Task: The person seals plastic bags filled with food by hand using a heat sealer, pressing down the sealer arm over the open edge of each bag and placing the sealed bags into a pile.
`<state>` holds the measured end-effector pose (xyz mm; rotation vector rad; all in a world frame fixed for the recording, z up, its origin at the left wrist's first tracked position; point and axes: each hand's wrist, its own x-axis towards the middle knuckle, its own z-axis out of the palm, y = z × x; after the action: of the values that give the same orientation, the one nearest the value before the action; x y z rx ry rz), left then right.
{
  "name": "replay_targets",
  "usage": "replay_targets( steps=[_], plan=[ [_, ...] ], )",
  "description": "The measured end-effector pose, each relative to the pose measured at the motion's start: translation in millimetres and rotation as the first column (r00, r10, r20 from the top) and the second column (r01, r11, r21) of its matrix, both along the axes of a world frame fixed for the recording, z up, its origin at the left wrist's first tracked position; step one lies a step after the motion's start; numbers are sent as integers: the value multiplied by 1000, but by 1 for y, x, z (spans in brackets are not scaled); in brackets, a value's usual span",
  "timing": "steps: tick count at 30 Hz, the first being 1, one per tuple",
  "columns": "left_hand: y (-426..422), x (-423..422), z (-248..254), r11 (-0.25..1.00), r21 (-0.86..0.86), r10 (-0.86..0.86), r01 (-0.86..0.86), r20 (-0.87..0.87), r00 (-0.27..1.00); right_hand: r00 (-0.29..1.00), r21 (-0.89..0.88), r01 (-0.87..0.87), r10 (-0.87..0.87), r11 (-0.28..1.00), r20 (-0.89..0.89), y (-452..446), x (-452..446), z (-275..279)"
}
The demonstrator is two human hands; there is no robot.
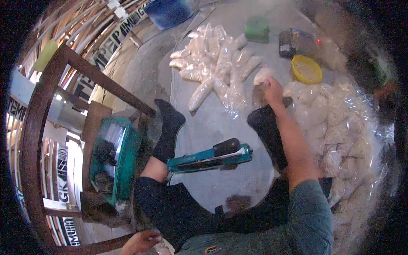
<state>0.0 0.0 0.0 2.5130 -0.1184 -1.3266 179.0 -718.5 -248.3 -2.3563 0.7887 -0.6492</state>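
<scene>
Plastic bag (261, 77) clasped in our right hand (274, 90), we hold it just beside the heap of filled bags (224, 61); our left hand (142, 243) (its grip we cannot tell) is near our thigh (170, 208).

Floor layout: bag pile (212, 63) far centre, sealer (191, 162) near centre, bag heap (340, 131) right.
Sealer lies between the legs (165, 138). Tub (168, 16) far left; crate (122, 165) left, right of wooden frame (34, 140). Bowl (303, 78) at heap's far end. Bag (262, 76) in right hand (274, 90), right of pile.
</scene>
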Motion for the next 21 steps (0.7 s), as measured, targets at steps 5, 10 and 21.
replay_targets(
  steps=[5,10,21],
  plan=[
    [-163,30,-15,883,-417,-217,215,44,975,694,-340,203,110,918,711,17,-92,152],
    [-252,19,-44,547,-667,-169,506,504,847,602,-63,145,-37,987,798,185,-170,221],
    [-191,-9,-118,426,-883,392,-196,-16,920,962,620,-152,-30,770,273,382,-292,101]
  ],
)
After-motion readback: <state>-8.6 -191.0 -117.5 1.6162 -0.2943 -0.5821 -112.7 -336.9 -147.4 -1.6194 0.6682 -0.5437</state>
